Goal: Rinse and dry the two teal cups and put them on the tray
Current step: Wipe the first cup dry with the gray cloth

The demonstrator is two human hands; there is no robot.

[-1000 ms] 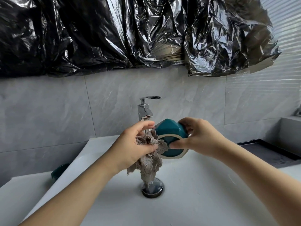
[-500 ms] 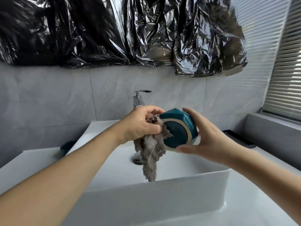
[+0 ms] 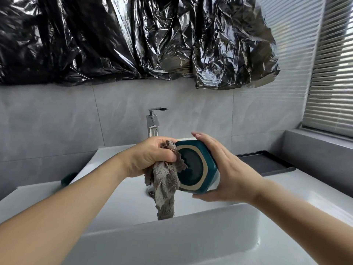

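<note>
First teal cup (image 3: 196, 169): our right hand (image 3: 227, 169) clasps it, our left hand (image 3: 150, 157) grips the cloth (image 3: 164, 180) against its base, drying underway. Second cup (image 3: 67, 177), tray (image 3: 265, 163): pending.

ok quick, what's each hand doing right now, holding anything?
Left hand: fingers curled round the grey cloth, gripping it.
Right hand: holding the teal cup on its side, fingers over the top, thumb underneath.
</note>
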